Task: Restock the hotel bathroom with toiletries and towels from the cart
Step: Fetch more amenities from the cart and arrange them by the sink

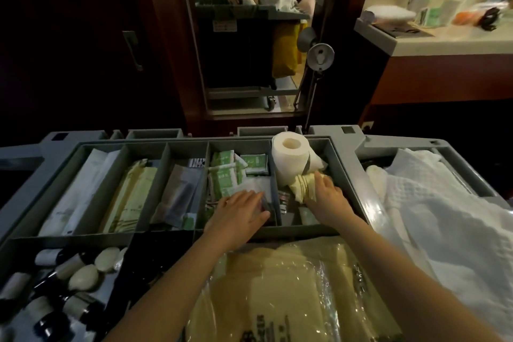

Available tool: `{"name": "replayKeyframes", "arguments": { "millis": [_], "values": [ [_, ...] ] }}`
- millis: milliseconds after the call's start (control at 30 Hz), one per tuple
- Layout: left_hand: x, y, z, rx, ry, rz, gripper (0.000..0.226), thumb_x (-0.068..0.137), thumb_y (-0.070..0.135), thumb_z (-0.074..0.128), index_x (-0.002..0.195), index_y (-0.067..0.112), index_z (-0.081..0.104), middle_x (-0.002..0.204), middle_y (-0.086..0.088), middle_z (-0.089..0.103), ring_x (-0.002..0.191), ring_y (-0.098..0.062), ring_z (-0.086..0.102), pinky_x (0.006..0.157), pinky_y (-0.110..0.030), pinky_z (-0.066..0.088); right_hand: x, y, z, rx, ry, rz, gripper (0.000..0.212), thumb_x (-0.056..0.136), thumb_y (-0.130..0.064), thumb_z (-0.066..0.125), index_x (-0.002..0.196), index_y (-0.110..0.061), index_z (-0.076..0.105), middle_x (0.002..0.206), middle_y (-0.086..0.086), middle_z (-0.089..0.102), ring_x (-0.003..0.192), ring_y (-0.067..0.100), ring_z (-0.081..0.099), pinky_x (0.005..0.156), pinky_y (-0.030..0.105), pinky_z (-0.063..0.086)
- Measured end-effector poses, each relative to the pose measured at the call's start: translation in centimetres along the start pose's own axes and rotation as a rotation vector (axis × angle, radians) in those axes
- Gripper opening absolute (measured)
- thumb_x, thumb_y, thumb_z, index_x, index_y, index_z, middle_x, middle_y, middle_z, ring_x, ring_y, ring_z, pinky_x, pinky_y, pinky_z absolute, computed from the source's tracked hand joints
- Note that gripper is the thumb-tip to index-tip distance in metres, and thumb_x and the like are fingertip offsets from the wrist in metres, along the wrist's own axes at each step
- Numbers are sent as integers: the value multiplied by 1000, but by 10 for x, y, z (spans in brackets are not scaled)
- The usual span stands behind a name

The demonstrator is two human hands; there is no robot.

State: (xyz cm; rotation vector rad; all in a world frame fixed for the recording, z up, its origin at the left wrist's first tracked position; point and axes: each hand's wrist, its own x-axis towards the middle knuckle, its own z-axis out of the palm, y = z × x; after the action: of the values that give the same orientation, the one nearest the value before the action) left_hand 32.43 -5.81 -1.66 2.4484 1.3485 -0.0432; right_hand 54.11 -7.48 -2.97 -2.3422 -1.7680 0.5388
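crinkly plastic-wrapped beige packs front | l hand flat, open on sachets | r hand grips ribbed cream bundle

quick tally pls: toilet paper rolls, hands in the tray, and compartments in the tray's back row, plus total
toilet paper roll: 1
hands: 2, left hand and right hand
back-row compartments: 5
total: 8

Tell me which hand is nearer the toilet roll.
Right. The right hand is beside the toilet roll in its compartment; the left hand is over the next compartment leftward.
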Motion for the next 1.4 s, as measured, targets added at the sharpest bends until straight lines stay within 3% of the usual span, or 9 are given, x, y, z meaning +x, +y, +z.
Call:
{"name": "replayKeyframes", "arguments": {
  "millis": [233,433,533,667,867,1067,1267,1333,1400],
  "values": [
    [2,-4,8,48,53,-17,57,96,54,23,147,29,18,154,5,24,141,-14,18,116,-39,14,3,5,3,-27,-15,-32,36,97,-33,41,128,-16,45,138,13,40,127,34,36,103,44,36],
    [1,-3,7,57,55,-27,56,96,53,24,146,27,21,153,4,26,140,-15,22,115,-38,17,2,6,3,-27,-20,1,68,88,-26,60,144,-21,22,148,13,24,132,35,31,106,46,34],
    [-1,0,4,39,65,-36,55,96,52,28,145,27,24,151,4,29,138,-15,25,113,-38,18,-1,6,2,112,66,9,83,82,-22,68,146,-19,15,138,15,36,124,32,41,100,43,41],
    [-6,5,0,-6,102,-46,52,96,48,35,142,25,28,147,2,35,136,-15,28,113,-37,20,-7,6,2,170,220,-61,80,85,-23,64,146,-22,13,131,11,47,113,27,53,86,40,52],
    [-19,6,-4,-209,169,-52,59,94,41,47,145,24,22,152,3,26,140,-15,20,114,-34,15,-14,3,-3,151,405,-118,64,88,-15,60,144,-20,29,127,12,55,112,30,55,83,43,54],
    [-43,4,-12,-267,226,-28,59,95,38,48,146,25,20,152,6,23,140,-12,17,112,-29,14,-16,-4,-7,90,517,-213,30,86,-16,64,114,-6,59,124,12,58,117,32,50,90,42,47],
    [-63,-7,-27,-422,255,-28,62,92,40,52,145,29,22,149,6,29,137,-13,27,112,-41,30,-39,-46,-24,256,421,-260,24,94,-29,52,112,-13,54,104,9,64,91,25,64,72,39,57],
    [-74,-10,-35,-546,255,-22,65,91,37,55,145,29,21,146,6,34,131,-8,36,108,-33,37,-51,-70,-29,347,386,-345,13,94,-30,52,101,-19,53,92,2,64,82,19,64,66,38,57],
    [-89,-14,-45,-667,286,-14,65,90,31,59,143,30,22,136,11,42,118,3,43,96,-13,40,-63,-100,-32,419,337,-432,8,93,-28,53,93,-20,52,82,-2,63,75,15,64,62,37,56]
  ]
}}
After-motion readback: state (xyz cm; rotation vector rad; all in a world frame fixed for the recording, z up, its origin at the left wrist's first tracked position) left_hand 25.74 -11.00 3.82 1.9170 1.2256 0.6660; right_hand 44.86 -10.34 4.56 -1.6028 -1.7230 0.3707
